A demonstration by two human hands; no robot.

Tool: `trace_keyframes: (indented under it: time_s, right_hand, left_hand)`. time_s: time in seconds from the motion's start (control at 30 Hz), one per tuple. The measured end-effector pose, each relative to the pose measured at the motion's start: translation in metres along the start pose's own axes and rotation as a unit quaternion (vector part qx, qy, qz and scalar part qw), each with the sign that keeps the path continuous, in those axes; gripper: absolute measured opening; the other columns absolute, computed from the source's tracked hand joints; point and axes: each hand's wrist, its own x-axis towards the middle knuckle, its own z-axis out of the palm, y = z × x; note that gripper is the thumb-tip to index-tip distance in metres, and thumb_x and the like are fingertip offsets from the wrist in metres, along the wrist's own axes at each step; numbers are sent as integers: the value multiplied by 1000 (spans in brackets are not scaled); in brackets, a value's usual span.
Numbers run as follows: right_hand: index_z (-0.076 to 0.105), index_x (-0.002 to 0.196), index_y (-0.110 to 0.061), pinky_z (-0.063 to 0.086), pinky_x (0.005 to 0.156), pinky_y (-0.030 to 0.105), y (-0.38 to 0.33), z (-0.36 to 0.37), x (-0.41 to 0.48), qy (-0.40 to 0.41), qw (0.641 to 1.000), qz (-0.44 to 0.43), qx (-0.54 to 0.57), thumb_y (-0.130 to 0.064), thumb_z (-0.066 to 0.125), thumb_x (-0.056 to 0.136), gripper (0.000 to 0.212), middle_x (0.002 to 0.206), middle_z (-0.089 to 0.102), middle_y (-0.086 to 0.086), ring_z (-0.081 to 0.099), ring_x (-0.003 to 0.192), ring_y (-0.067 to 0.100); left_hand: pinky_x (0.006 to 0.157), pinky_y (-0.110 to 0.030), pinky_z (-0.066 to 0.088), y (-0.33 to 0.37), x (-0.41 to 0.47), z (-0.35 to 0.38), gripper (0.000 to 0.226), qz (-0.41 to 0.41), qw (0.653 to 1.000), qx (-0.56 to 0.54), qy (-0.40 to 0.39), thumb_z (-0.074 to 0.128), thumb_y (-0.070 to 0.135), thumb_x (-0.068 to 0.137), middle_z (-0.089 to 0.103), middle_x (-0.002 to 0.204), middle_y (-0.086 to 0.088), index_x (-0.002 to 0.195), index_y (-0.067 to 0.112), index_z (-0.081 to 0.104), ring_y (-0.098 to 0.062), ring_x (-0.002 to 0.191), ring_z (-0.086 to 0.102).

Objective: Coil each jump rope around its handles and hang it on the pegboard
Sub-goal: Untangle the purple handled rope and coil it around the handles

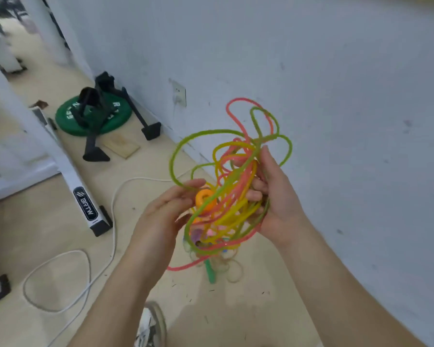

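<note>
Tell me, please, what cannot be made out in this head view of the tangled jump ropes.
Pegboard: outside the head view.
Rope count: the rope tangle overlaps itself.
Other handles: blurred behind loops below the orange handle.
Left hand grip: its own fingers hide the contact.
Shoe: cut by the bottom edge.

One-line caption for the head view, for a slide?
Left hand and right hand hold a tangle of green, pink and yellow jump ropes beside a wall.

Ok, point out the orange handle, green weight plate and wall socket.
orange handle (200, 203): head view, its round end.
green weight plate (67, 125): head view, left rim.
wall socket (181, 92): head view, upper faceplate.
</note>
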Motion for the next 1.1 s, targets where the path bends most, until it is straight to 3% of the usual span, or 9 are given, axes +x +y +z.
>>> trace_keyframes:
  time_s: [0.13,0.23,0.37,0.47,0.6,0.77,0.93,1.0,1.1]
  right_hand:
    - [59,82,-17,24,26,14,14,9,5,60,998,11,28,-47,49,97,35,57,40,-6,39,36,3]
    - [59,79,-14,26,28,15,14,-2,1,30,997,61,-28,-38,55,92,27,49,44,-2,33,34,6]
    - [63,110,-6,23,38,18,28,-35,0,39,988,46,-142,-30,61,82,37,56,51,0,40,43,9]
    - [60,119,2,40,49,18,36,-48,7,25,988,30,-151,-15,58,83,40,76,60,4,46,51,7]
    - [67,108,8,43,60,30,39,-40,15,17,969,17,-245,-11,56,90,28,90,59,17,51,61,13]
    - [71,70,-14,35,53,27,34,-33,15,97,923,-67,-367,-19,65,90,22,58,56,-1,46,53,10]
    - [68,67,-18,43,60,12,30,-27,13,90,905,-137,-392,-4,64,88,26,59,60,-10,54,58,2]
    - [68,63,-20,42,59,10,27,-25,13,85,910,-141,-380,-2,64,86,29,57,58,-9,53,58,3]
    - [67,63,-14,39,59,17,24,-25,14,65,933,-120,-334,-5,65,69,11,59,55,-1,50,60,9]
  left_hand:
    - [97,-27,46,-14,-9,-9,49,-49,981,137,-127,46,62,90,67,116,12,129,34,55,-4,102,64]
    - [65,-17,46,-22,-10,-2,40,-42,979,150,-130,69,49,80,63,77,0,94,11,65,-12,72,56]
    - [60,-24,41,-25,2,-4,18,-47,992,100,-54,72,26,70,58,68,-12,68,9,64,-18,63,52]
    - [71,-30,47,-17,16,-2,9,-53,998,31,-13,65,15,84,62,73,-14,83,6,65,-24,73,59]
    - [63,-28,47,-14,27,5,41,-59,987,151,20,73,42,73,67,65,-12,87,5,59,-21,61,62]
    - [57,-31,42,1,30,-11,35,-53,952,278,113,77,36,77,67,58,-13,68,4,64,-25,52,56]
    - [55,-35,49,-1,29,-21,18,30,890,417,184,73,32,80,62,53,-4,67,20,68,-20,51,57]
    - [61,-33,52,-3,31,-28,3,3,865,472,172,69,29,81,64,59,5,80,27,68,-17,61,62]
    - [84,-36,53,-6,29,-39,44,-138,862,486,45,73,26,76,66,97,11,115,32,55,-13,93,64]
